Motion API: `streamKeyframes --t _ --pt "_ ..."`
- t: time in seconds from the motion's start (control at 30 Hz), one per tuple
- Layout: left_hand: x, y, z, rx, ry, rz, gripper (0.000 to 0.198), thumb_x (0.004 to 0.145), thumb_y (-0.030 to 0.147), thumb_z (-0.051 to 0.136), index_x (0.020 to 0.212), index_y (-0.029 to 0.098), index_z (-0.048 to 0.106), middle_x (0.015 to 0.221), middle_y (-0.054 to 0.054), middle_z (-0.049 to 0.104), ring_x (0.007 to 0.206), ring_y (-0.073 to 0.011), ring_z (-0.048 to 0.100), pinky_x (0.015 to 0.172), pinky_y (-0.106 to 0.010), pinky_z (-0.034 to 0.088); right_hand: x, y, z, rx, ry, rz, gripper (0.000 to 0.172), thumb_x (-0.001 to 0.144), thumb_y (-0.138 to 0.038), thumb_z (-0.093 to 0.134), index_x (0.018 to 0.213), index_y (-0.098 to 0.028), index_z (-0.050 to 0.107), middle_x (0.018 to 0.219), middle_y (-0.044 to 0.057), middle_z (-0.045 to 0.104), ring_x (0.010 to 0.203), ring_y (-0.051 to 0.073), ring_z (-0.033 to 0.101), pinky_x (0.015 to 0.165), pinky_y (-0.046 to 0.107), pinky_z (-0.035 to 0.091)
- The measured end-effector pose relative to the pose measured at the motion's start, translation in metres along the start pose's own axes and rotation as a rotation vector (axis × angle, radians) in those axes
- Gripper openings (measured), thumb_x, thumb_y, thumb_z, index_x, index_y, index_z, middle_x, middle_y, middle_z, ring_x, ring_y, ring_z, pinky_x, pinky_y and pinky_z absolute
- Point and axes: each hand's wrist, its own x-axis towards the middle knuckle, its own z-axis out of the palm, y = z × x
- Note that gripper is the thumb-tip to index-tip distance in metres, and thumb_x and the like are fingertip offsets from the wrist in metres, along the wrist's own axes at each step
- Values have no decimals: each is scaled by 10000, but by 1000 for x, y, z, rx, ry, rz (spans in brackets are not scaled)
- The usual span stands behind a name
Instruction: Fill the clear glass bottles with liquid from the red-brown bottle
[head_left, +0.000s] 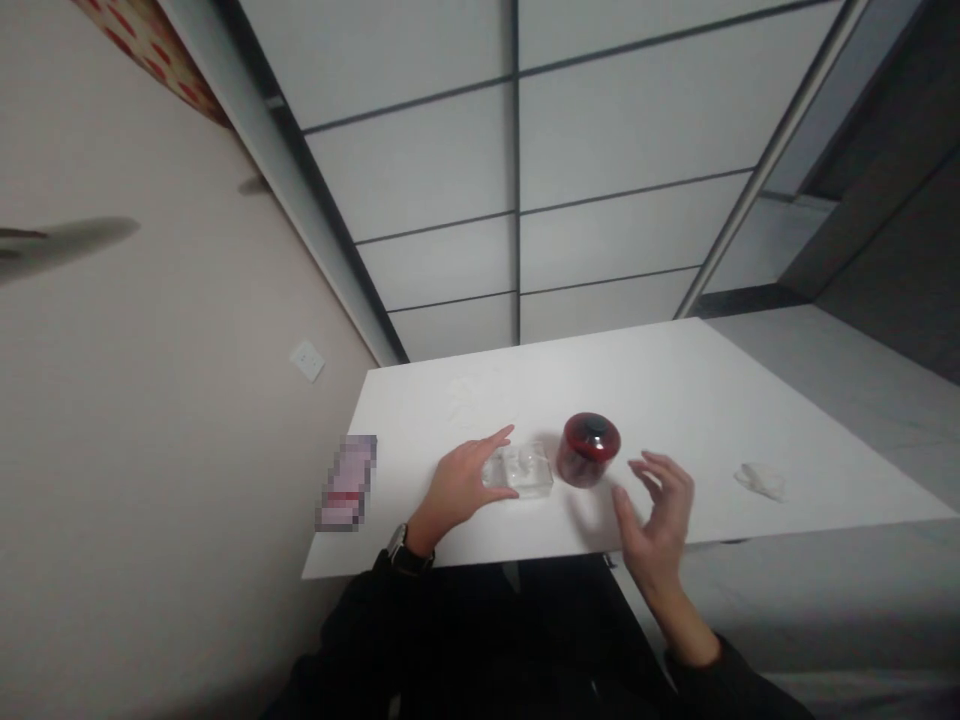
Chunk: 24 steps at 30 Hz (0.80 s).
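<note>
On the white table stands a clear glass dish, and right of it a dark red round jar with a black knob on its lid. My left hand grips the dish's left side, thumb at its near edge and fingers round its far edge. My right hand hovers just right of and nearer than the jar, fingers spread and curved, holding nothing. A watch sits on my left wrist.
A crumpled white scrap lies on the table to the right. A blurred-out object lies at the table's left edge by the wall. A wall socket is on the left wall.
</note>
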Motion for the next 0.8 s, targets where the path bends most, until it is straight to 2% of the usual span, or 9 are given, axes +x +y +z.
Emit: streamKeyframes --t 0.07,0.13,0.23,0.3,0.43,0.5,0.6,0.7,0.8 --pt "3 2 -1 -15 -1 -17 952 801 379 918 1604 338 408 1422 -54 715 1270 -292 694 1110 -483 540 12 13 9 58 -158 131 842 917 -422 756 1624 -231 340 1605 217 476 1432 378 557 1180 659 460" --pt "5 2 -4 -35 0 -31 945 795 364 918 1597 342 419 1414 -45 717 1270 -292 691 1108 -478 536 16 22 22 87 -321 249 976 896 -522 764 1658 -218 235 1602 231 488 1462 383 535 1201 654 432" --pt "5 -2 -8 -61 2 -78 953 785 322 921 1595 348 421 1405 -45 716 1272 -307 685 1114 -493 525 14 24 37 118 -447 338 914 844 -576 797 1574 -218 379 1528 204 579 1394 372 599 1185 596 465" --pt "2 -8 -9 -87 28 -82 1049 753 308 942 1628 346 364 1430 -61 699 1310 -331 655 1153 -528 490 11 22 42 145 -503 355 839 821 -575 816 1501 -223 470 1463 180 638 1342 369 635 1174 584 477" --pt "-11 -29 -1 -305 171 -54 1323 672 361 994 1699 310 160 1667 -150 460 1536 -372 435 1296 -591 303 10 21 42 162 -533 348 875 799 -559 842 1520 -243 460 1505 171 615 1396 383 597 1204 611 441" --pt "-20 -41 7 -490 199 -92 1231 736 379 946 1694 295 177 1706 -172 379 1566 -366 396 1304 -588 292 10 23 41 167 -545 328 887 806 -548 841 1536 -242 442 1512 179 605 1409 386 587 1203 620 443" --pt "-30 -55 20 -663 176 -144 881 831 389 850 1594 260 430 1654 -162 447 1544 -357 429 1291 -561 333 10 25 40 147 -570 324 814 837 -539 810 1508 -232 466 1446 182 647 1358 387 625 1160 628 481" --pt "-32 -60 26 -693 167 -148 671 830 420 845 1434 228 625 1554 -148 543 1496 -356 478 1288 -535 346 9 27 40 96 -570 345 792 822 -551 810 1470 -225 492 1385 175 685 1298 394 663 1113 630 514" --pt "-32 -62 27 -693 167 -165 616 786 413 882 1336 218 682 1471 -140 600 1444 -354 522 1271 -525 372 9 26 39 72 -565 364 777 796 -565 816 1426 -219 521 1333 168 714 1227 393 699 1061 614 548"
